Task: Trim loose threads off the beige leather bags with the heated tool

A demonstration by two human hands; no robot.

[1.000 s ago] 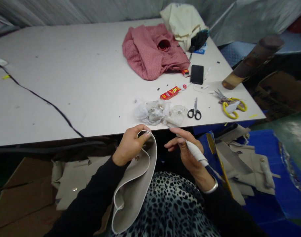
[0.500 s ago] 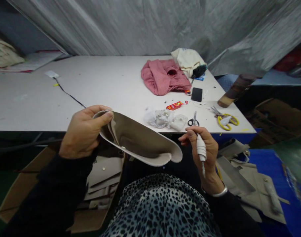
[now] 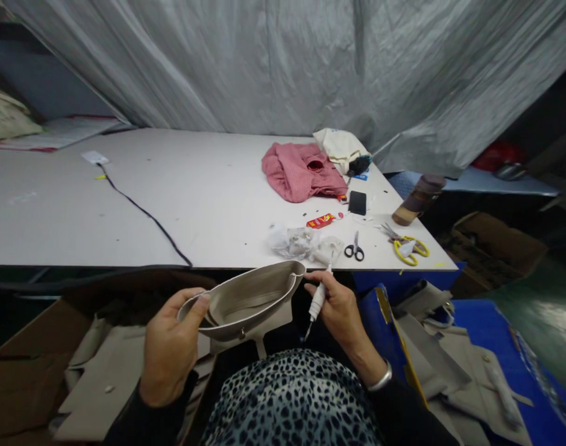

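Observation:
My left hand [image 3: 174,347] grips the left end of a beige bag [image 3: 250,297], thumb inside the rim and fingers outside. The bag is held tilted, its mouth gaping toward me, and a small metal stud shows on its near wall. My right hand [image 3: 341,310] is closed around a thin tool with a white wrapped handle [image 3: 317,302]. A narrow metal tip points down toward my lap; I cannot tell the tool's exact kind. The right fingertips are at the bag's right end, touching or very close to it.
On the white table [image 3: 208,204] lie black scissors [image 3: 354,249], yellow-handled scissors [image 3: 409,248], plastic packets [image 3: 301,243], a pink cloth [image 3: 296,173] and a bottle [image 3: 417,199]. Beige bags fill a cardboard box [image 3: 27,384] at left; more beige pieces [image 3: 469,359] lie at right on blue.
The bag has swung so its right end points up, and its mouth now faces me more. My right hand has moved left to the bag's right end, keeping the tool. The view has shifted.

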